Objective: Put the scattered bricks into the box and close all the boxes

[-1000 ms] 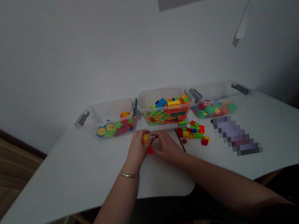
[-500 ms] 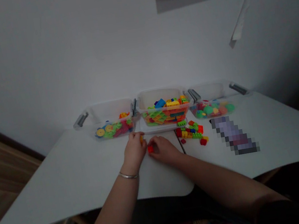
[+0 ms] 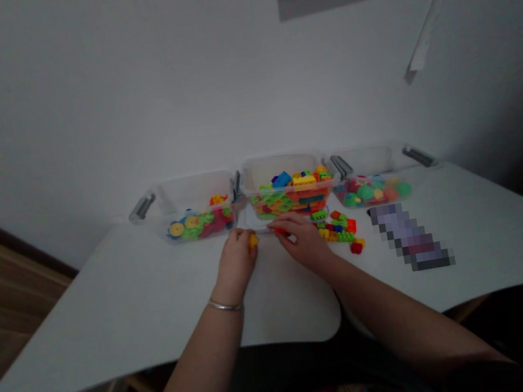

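Centre of frame: an orange-yellow brick (image 3: 252, 241) sat at the fingertips of the left hand (image 3: 236, 261), apparently pinched just above the tabletop (image 3: 110, 308), though the contact was partly hidden. A red brick (image 3: 280, 231) was pinched between thumb and fingers of the right hand (image 3: 302, 241), near the front of the middle bin. The hands were apart, not pressed together. Step in hand, as judged: 2 loose bricks were being handled singly; the next move called for a secure grip on each.

Along the far edge stood 3 clear plastic bins. The left bin (image 3: 190, 191) held wheels and gears (image 3: 193, 225). The middle bin (image 3: 282, 169) was full of mixed bricks (image 3: 289, 195). The right bin (image 3: 363, 161) held rounded green and orange pieces (image 3: 374, 191). Right of centre lay a loose brick pile (image 3: 340, 228).
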Demonstrator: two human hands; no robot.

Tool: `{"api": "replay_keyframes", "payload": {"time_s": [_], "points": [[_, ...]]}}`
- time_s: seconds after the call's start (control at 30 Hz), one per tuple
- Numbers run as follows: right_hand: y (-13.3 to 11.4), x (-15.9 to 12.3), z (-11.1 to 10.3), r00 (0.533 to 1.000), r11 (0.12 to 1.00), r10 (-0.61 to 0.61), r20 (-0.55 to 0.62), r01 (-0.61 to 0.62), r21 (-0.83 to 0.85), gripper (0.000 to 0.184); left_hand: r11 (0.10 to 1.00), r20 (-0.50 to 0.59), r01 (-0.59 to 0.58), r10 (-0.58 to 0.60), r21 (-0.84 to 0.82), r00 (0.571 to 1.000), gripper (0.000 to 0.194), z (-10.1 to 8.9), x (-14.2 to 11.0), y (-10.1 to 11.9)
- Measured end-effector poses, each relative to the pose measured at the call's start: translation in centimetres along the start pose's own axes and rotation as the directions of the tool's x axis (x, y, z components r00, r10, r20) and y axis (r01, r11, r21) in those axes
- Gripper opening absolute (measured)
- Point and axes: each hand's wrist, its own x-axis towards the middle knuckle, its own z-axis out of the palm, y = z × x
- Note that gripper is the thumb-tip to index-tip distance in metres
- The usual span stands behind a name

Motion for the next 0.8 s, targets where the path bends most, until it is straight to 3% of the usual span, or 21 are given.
{"api": "replay_keyframes", "payload": {"time_s": [0.17,0.23,0.4,0.57,0.67,0.8], "points": [[0.1,3.3,-3.5,0.955,0.995,-0.048,-0.294,0.019,-0.101,0.022,1.0,0.039,-0.019,0.018,0.017,0.999,0.031,-0.4,-0.3,0.2],[0.5,4.5,-4.3,0.943,0.992,-0.055,-0.328,0.013,-0.127,0.027,1.0,0.054,-0.001,-0.001,0.026,0.999,0.032,-0.5,-0.4,0.3],[1.6,6.0,-3.7,0.973,0.971,-0.023,-0.228,-0.033,-0.239,0.04,1.0,0.062,0.011,-0.012,0.013,0.998,0.031,-0.6,-0.4,0.4],[1.4,5.3,-2.0,0.996,0.911,-0.077,-0.055,0.047,-0.409,0.041,1.0,0.065,-0.004,0.004,0.0,0.998,0.032,-0.6,-0.4,0.4],[1.3,4.8,-1.4,0.997,0.894,-0.052,-0.061,0.019,-0.447,0.051,1.0,0.065,-0.001,0.002,-0.026,0.998,0.038,-0.5,-0.2,0.5],[1.6,4.4,-1.2,0.999,0.875,-0.014,-0.044,-0.009,-0.484,0.062,0.993,0.079,0.091,-0.085,-0.072,0.993,0.037,-0.3,-0.1,0.5]]}}
